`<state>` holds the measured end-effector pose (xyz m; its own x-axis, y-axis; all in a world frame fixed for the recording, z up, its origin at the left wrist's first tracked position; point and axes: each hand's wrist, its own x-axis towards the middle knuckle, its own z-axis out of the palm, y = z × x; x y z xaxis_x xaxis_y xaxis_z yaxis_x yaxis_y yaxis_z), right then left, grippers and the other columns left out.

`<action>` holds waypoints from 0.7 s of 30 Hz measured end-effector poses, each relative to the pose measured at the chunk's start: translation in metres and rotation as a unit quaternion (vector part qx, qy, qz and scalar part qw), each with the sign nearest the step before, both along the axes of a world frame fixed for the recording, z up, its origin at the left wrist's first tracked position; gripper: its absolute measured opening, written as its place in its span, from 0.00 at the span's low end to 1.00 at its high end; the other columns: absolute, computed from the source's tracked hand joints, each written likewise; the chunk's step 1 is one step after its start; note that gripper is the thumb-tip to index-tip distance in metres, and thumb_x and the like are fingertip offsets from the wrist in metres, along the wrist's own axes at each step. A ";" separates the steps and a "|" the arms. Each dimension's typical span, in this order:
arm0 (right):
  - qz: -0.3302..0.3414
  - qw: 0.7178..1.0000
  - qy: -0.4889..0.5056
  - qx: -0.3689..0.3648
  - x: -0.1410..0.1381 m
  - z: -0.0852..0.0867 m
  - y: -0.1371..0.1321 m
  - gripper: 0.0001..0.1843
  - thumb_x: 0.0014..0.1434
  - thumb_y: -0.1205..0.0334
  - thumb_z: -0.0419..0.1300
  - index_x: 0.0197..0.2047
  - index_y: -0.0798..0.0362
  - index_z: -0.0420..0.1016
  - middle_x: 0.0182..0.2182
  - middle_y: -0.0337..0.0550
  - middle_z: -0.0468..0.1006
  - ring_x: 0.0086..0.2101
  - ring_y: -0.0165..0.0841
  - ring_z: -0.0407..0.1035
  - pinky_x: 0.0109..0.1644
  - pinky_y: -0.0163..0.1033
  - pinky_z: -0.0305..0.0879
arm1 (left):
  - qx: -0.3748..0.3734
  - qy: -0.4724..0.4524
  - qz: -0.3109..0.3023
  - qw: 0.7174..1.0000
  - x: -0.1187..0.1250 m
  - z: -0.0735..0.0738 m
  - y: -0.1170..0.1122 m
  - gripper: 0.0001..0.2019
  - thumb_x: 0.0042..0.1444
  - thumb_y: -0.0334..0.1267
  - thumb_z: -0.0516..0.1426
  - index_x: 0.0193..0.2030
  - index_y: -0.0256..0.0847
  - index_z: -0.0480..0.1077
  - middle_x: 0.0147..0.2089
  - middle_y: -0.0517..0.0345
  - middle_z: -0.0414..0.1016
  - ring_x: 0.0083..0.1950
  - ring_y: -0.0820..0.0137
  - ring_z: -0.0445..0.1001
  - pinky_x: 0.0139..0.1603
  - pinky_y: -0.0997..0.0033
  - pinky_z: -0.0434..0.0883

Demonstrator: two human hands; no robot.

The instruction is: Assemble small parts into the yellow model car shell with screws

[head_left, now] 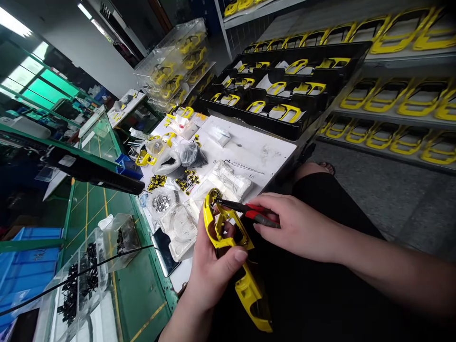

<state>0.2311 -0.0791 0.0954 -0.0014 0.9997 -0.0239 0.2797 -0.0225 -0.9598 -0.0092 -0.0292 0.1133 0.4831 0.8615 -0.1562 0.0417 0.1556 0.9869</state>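
My left hand is wrapped round a yellow plastic car-body shell, thumb across its near side. The shell is tilted, one end up and the other hanging over my lap. Closed on the red and black handles of a pair of pliers is my right hand. The dark jaws of the pliers reach into the upper end of the shell; whether they grip a small part there I cannot tell. White plaster-like fixtures lie on the white table just beyond my left hand.
Beyond stands a black divided tray of yellow shells; more fill the racks to the right. On the table are tweezers, bags of small parts and a phone. A power screwdriver juts in from the left above a green conveyor.
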 end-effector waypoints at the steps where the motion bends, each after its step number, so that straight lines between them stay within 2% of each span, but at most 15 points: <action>1: -0.005 1.000 -0.005 0.008 0.000 0.000 0.000 0.15 0.65 0.66 0.68 0.54 0.49 0.86 0.49 0.42 0.86 0.43 0.37 0.79 0.44 0.39 0.73 | 0.003 0.007 -0.006 1.000 0.000 0.000 0.000 0.44 0.59 0.57 0.78 0.77 0.50 0.68 0.50 0.56 0.73 0.50 0.62 0.71 0.53 0.64 0.72; 7: -0.020 0.998 -0.057 0.025 -0.002 0.001 0.001 0.15 0.63 0.71 0.67 0.51 0.48 0.86 0.48 0.41 0.86 0.46 0.39 0.80 0.47 0.40 0.73 | 0.002 0.020 -0.011 1.000 -0.001 -0.003 -0.001 0.48 0.60 0.60 0.77 0.80 0.52 0.63 0.49 0.57 0.72 0.47 0.62 0.68 0.48 0.63 0.68; 11: -0.017 0.990 -0.140 0.005 -0.002 0.007 0.003 0.13 0.64 0.70 0.67 0.49 0.47 0.86 0.44 0.40 0.87 0.44 0.41 0.80 0.46 0.41 0.71 | -0.003 0.031 -0.016 0.999 -0.001 -0.002 0.000 0.50 0.58 0.60 0.77 0.81 0.56 0.61 0.56 0.55 0.75 0.48 0.63 0.70 0.48 0.62 0.70; 15: -0.012 0.974 -0.225 -0.006 -0.004 0.012 0.003 0.09 0.66 0.67 0.66 0.48 0.47 0.82 0.41 0.40 0.86 0.41 0.42 0.80 0.42 0.43 0.66 | -0.005 0.034 -0.017 0.999 0.001 0.001 0.000 0.46 0.59 0.61 0.77 0.78 0.56 0.64 0.60 0.55 0.76 0.46 0.66 0.69 0.47 0.64 0.70; 21: -0.007 0.953 -0.303 0.015 -0.006 0.011 0.004 0.07 0.68 0.63 0.67 0.49 0.47 0.79 0.43 0.43 0.86 0.42 0.45 0.82 0.41 0.44 0.65 | -0.010 0.010 0.009 1.000 0.003 -0.001 -0.003 0.50 0.59 0.59 0.78 0.82 0.60 0.61 0.55 0.57 0.76 0.45 0.66 0.69 0.47 0.65 0.70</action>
<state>0.2248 -0.0747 0.1066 0.0176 0.9998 0.0132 0.7832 -0.0056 -0.6217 -0.0065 -0.0321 0.1120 0.4648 0.8664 -0.1825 0.0582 0.1758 0.9827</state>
